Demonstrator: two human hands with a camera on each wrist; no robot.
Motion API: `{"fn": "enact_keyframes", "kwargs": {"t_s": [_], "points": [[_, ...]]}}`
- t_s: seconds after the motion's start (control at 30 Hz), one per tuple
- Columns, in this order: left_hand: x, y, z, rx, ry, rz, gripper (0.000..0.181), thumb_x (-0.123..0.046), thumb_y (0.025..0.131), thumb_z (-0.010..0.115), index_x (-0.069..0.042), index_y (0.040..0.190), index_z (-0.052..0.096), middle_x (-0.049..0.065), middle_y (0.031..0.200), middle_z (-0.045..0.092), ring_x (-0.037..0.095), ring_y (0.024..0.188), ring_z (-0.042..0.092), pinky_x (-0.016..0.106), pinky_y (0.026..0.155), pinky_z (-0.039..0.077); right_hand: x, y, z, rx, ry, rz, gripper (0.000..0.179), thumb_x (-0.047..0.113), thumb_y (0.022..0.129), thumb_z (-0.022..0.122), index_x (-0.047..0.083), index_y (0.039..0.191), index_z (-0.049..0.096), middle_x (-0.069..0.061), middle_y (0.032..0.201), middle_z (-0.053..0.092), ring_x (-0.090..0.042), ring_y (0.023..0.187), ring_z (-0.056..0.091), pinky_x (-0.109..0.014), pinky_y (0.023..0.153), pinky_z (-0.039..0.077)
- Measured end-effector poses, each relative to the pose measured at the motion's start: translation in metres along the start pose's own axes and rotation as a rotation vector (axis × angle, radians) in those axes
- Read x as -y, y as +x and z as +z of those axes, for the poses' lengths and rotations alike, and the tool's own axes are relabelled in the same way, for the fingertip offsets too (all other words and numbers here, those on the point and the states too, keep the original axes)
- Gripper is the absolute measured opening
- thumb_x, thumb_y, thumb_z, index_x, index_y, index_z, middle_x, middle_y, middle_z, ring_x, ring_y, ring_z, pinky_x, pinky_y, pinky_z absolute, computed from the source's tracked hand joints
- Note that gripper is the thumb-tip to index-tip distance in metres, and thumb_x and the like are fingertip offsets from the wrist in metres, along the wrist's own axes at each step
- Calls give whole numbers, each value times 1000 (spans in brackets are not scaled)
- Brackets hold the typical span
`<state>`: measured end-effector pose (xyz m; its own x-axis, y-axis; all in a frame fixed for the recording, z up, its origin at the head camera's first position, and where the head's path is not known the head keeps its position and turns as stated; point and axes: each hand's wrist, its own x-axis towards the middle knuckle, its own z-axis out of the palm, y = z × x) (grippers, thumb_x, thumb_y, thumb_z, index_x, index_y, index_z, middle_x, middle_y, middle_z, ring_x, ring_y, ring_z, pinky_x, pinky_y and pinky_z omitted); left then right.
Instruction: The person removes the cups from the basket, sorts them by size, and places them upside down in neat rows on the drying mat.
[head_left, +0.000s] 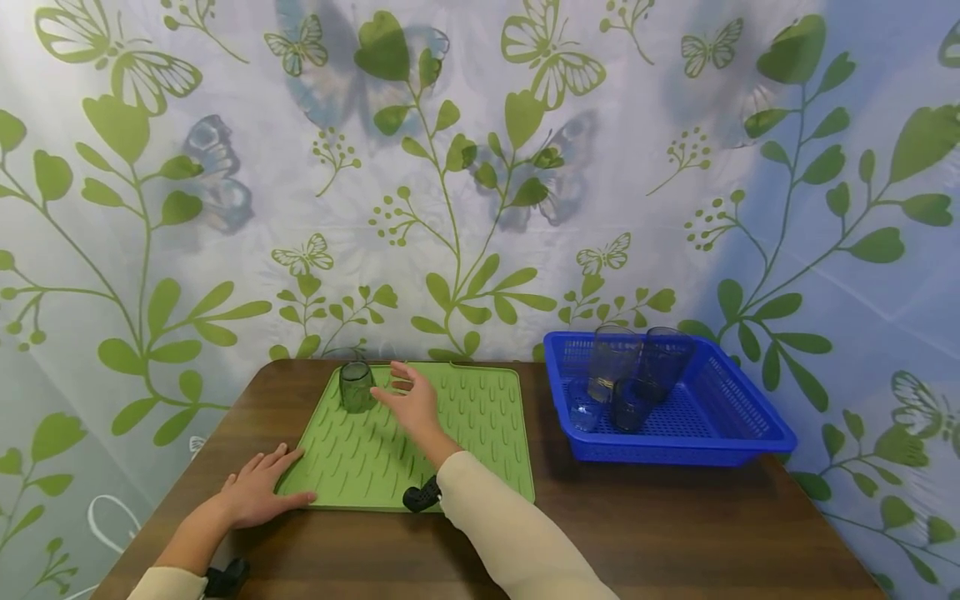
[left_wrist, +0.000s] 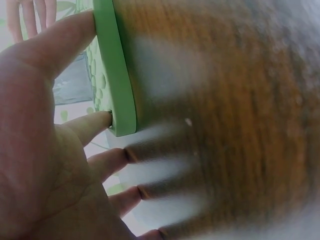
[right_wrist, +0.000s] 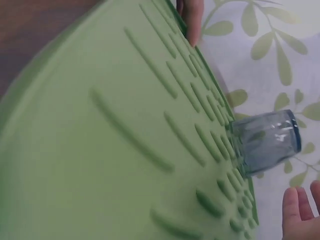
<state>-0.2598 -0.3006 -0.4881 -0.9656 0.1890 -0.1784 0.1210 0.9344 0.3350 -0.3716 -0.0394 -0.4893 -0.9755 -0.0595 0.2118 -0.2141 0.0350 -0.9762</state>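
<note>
Right hand (head_left: 414,406) is hovering over the green mat (head_left: 472,429), its fingers spreading apart and loosely bending. A glass (head_left: 356,386) is standing on the mat just left of those fingers, a gap showing in the right wrist view. Left hand (head_left: 258,492): fingers spreading apart, thumb and index finger touching the mat's edge, the others resting on the worktop (head_left: 675,533). Well right of the right fingers, a blue basket (head_left: 678,451) is holding four other glasses (head_left: 632,406).
</note>
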Motion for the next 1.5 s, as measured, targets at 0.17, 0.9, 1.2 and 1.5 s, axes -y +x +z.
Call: {"fn": "enact_keyframes", "kwargs": {"t_s": [0.17,0.9,1.2,1.5], "points": [[-1,1,0,-9,-2,6,96,-67,90,65,-4,157,38,35,162,24,66,144,19,88,103,16,4,-8,-22,-44,35,-18,54,24,87,84,22,137,64,-1,135,66,-34,126,62,-36,98,57],[6,2,6,-23,13,10,96,-68,90,65,-5,157,39,35,162,26,66,143,21,88,101,19,45,-58,-103,-50,105,-152,51,19,89,82,18,136,64,-5,136,66,-33,127,62,-37,103,55],[4,2,4,-22,15,14,95,-67,90,64,-4,156,39,35,161,26,66,143,21,88,101,19,60,-80,-141,-62,143,-220,47,9,87,82,13,132,67,-9,132,68,-29,121,66,-32,95,59],[6,4,5,-29,20,15,95,-68,90,65,-4,156,40,34,161,27,66,143,22,89,100,20,64,-99,-185,-57,107,-276,51,3,88,80,5,136,64,-7,131,69,-17,114,69,-29,94,59]]}}
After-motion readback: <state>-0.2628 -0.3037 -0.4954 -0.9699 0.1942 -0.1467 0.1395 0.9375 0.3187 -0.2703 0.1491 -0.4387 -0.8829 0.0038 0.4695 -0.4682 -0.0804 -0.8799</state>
